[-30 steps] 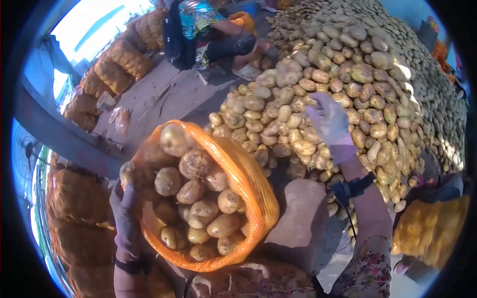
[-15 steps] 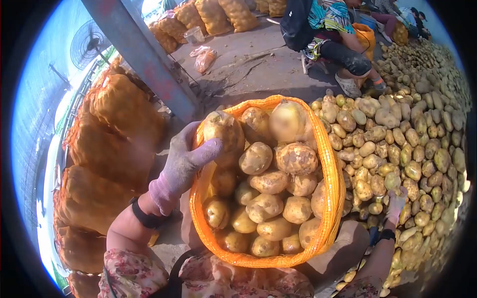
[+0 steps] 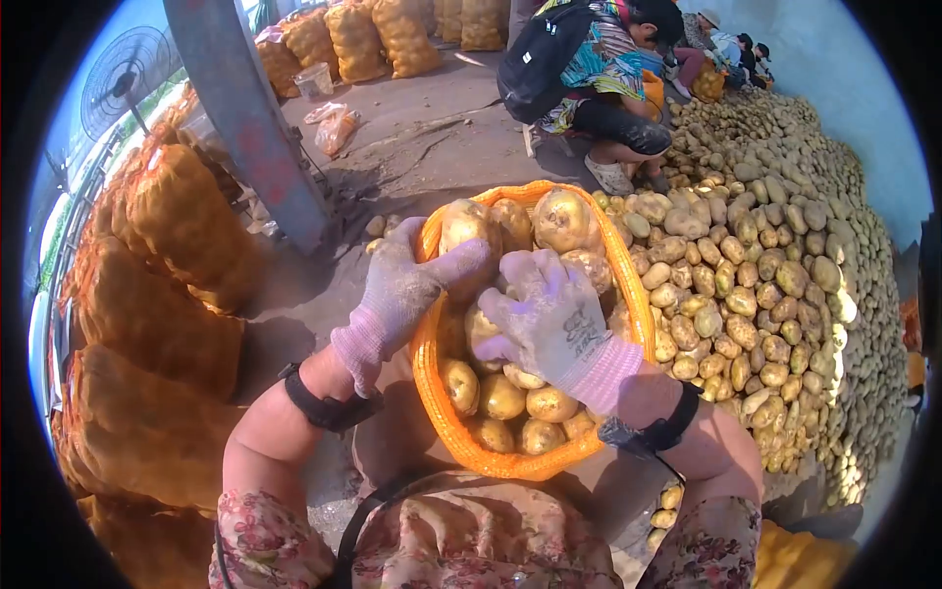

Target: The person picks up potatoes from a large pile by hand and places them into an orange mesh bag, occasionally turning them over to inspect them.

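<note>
An orange mesh bag [image 3: 428, 393] full of potatoes [image 3: 502, 398] stands upright with its mouth wide in front of my body. My left hand [image 3: 397, 290], in a dusty purple-and-grey glove, is closed on the bag's left rim, its thumb over the inside against a large potato [image 3: 466, 231]. My right hand [image 3: 559, 324], gloved alike, reaches into the mouth from the right. Its fingers are curled round a potato [image 3: 479, 329], which they partly hide.
A large potato heap [image 3: 746, 294] spreads along the right. Full mesh sacks [image 3: 167, 304] line the left, near a steel post [image 3: 250, 128]. A co-worker [image 3: 599, 88] crouches ahead; further people sit beyond. A plastic bag [image 3: 336, 130] lies on the floor.
My right hand has come from the potato heap on the right into the bag's mouth. My left hand stays at the rim. The view has turned to the right.
</note>
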`<state>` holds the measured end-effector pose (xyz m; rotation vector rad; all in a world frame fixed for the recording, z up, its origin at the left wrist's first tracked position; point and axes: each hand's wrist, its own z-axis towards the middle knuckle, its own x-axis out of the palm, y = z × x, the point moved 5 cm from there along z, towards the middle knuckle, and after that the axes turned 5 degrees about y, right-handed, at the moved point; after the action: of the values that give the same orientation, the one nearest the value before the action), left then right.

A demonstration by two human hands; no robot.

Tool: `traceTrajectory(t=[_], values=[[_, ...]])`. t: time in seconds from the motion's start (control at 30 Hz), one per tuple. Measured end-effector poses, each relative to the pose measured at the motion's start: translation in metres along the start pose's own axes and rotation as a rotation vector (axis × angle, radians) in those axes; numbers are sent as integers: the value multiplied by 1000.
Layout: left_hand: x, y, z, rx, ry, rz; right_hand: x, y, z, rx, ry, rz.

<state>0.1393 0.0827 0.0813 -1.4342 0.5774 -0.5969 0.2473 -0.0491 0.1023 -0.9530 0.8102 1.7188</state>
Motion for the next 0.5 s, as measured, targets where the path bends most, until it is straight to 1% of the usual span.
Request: traceTrajectory(t=[0.03, 0.1, 0.13, 0.2, 0.23, 0.27, 0.33, 0.37, 0.4, 0.43, 0.47, 0.5], values=[[-1, 2, 1, -10, 14, -19, 12, 2, 5, -17, 43, -123], [-6, 1, -3, 9, 35, -41, 13, 4, 11, -20, 7, -87], [-3, 2, -5, 11, 80, -54, 12, 3, 7, 11, -10, -81], [-3, -4, -15, 132, 160, 46, 13, 3, 7, 40, 14, -49], [1, -6, -23, 149, 202, -29, 14, 5, 6, 40, -48, -123], [5, -4, -28, 163, 241, -104, 15, 4, 7, 64, -51, -130], [1, 7, -28, 236, 187, 43, 24, 2, 12, 117, -66, -152], [-2, 13, -27, 278, 110, 257, 23, 3, 11, 92, -40, -128], [-8, 17, -25, 321, 17, 477, 22, 4, 11, 84, -15, -204], [-9, 17, -22, 352, 53, 414, 13, 3, 3, 99, -92, -218], [-5, 14, -21, 320, 94, 394, 3, 1, -9, 109, -169, -229], [0, 12, -20, 353, 132, 312, -18, -8, -23, 149, -205, -83]])
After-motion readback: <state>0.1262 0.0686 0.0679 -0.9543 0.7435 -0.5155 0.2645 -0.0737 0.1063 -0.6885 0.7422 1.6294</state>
